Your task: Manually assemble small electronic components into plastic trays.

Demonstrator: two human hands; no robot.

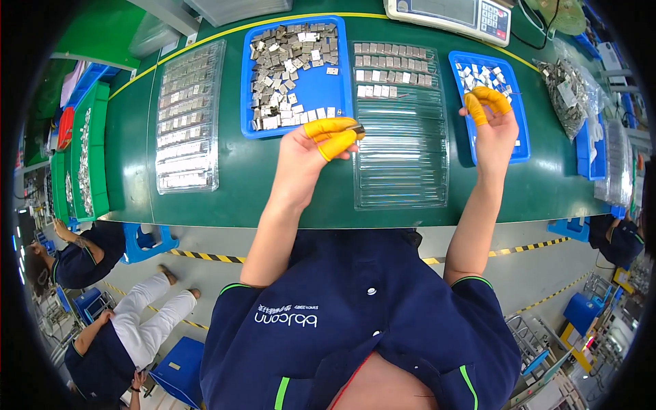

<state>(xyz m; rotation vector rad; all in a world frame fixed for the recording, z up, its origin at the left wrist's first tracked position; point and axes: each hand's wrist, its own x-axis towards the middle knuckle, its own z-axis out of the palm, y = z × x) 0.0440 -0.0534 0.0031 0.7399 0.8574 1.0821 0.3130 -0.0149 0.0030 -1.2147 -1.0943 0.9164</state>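
Observation:
My left hand (311,150), with yellow finger cots on thumb and fingertips, pinches a small metal part (357,128) at the near left corner of a clear ribbed tray (403,157). That tray's far rows hold several metal parts (393,67). Just left of it stands a large blue tray (311,96) with a heap of loose metal parts. My right hand (490,126), also in yellow cots, hovers with fingertips curled together over a small blue tray (521,130) of small pale parts. Whether it holds one is hidden.
On the green table (239,191), a filled clear tray (188,116) lies at left. A weighing scale (451,14) stands at the far edge and a bag of metal parts (570,96) at right. Green bins (92,157) sit far left. Co-workers sit lower left (130,335) and right (618,239).

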